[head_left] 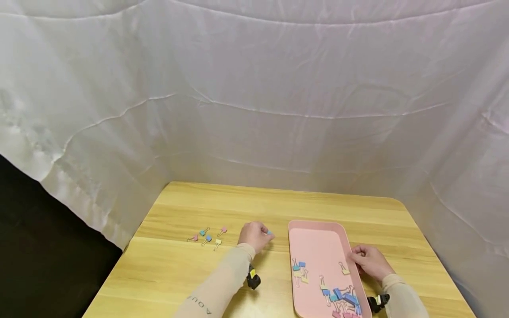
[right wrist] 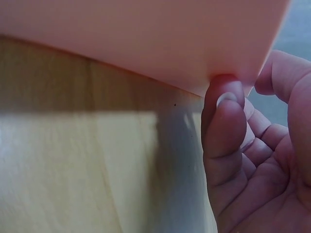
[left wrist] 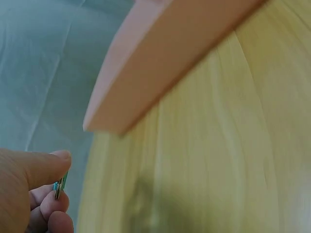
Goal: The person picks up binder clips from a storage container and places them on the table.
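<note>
My left hand (head_left: 254, 236) pinches a small teal binder clip (head_left: 269, 232) between thumb and fingers, above the table to the left of the pink tray (head_left: 316, 243). In the left wrist view the clip (left wrist: 59, 187) shows edge-on, mostly covered by the fingertips. At the tray's right side my right hand (head_left: 370, 261) grips the rim; in the right wrist view a finger (right wrist: 226, 109) presses against the outer wall. Inside the tray a pile of blue, teal and pink binder clips (head_left: 350, 299) lies near the front, with a yellow clip (head_left: 344, 270) by the right wall.
Several loose binder clips (head_left: 207, 239) in pink, teal, blue and yellow lie on the wooden table (head_left: 159, 269) left of my left hand. A smaller group of clips (head_left: 298, 274) rests along the tray's left wall. Pale curtains (head_left: 278, 88) surround the table's back and sides.
</note>
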Demonstrator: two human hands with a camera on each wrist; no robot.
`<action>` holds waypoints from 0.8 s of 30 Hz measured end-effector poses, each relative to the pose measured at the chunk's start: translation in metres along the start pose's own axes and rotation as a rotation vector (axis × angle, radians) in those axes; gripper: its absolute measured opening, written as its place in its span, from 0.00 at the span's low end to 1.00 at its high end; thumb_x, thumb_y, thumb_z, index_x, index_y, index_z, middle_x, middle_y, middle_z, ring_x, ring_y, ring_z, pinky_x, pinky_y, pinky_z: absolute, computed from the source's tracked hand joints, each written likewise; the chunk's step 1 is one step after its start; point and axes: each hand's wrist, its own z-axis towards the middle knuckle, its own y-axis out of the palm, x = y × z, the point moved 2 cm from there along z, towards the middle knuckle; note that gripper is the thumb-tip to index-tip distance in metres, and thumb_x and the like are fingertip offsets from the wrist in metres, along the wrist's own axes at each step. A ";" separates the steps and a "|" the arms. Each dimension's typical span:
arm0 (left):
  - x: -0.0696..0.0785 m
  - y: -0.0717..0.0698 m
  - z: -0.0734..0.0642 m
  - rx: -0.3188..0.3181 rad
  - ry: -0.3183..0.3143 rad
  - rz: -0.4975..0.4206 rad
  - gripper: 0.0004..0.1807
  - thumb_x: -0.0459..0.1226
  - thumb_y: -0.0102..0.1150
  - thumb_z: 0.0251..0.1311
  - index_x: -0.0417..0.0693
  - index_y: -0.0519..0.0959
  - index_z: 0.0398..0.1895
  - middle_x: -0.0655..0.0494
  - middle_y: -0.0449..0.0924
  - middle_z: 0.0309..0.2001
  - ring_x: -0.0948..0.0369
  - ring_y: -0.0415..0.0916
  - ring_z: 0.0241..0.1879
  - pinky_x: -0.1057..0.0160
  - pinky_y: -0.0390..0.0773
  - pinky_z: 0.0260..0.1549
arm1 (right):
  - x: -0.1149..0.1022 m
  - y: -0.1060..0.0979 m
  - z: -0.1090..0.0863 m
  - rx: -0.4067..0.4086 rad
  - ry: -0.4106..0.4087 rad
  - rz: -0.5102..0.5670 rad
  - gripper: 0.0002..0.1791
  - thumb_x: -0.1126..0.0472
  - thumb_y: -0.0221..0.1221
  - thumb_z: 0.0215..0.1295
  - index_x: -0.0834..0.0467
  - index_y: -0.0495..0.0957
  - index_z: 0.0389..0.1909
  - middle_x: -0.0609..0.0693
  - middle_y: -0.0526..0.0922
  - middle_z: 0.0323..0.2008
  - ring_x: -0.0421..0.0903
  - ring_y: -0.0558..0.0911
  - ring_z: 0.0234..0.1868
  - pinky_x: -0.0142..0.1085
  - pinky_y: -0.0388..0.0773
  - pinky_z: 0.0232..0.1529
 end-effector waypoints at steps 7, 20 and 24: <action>-0.037 -0.017 0.001 0.056 -0.049 0.115 0.10 0.44 0.72 0.50 0.48 0.86 0.29 0.54 0.85 0.33 0.57 0.82 0.32 0.49 0.79 0.44 | 0.000 0.002 0.000 -0.003 -0.003 -0.007 0.11 0.61 0.59 0.66 0.68 0.76 0.39 0.51 0.74 0.22 0.44 0.73 0.21 0.35 0.73 0.22; -0.081 -0.039 -0.001 0.054 -0.164 0.311 0.11 0.48 0.71 0.51 0.52 0.84 0.24 0.58 0.83 0.27 0.64 0.73 0.20 0.61 0.76 0.20 | 0.001 0.000 0.001 0.001 0.007 -0.005 0.12 0.60 0.59 0.66 0.67 0.76 0.39 0.51 0.74 0.22 0.45 0.73 0.22 0.36 0.73 0.22; -0.084 -0.041 -0.002 0.067 -0.156 0.295 0.13 0.48 0.71 0.50 0.52 0.82 0.19 0.60 0.81 0.23 0.64 0.70 0.17 0.63 0.72 0.17 | 0.002 0.000 0.001 0.006 0.010 0.000 0.12 0.60 0.59 0.66 0.68 0.76 0.39 0.51 0.74 0.22 0.45 0.73 0.22 0.35 0.73 0.22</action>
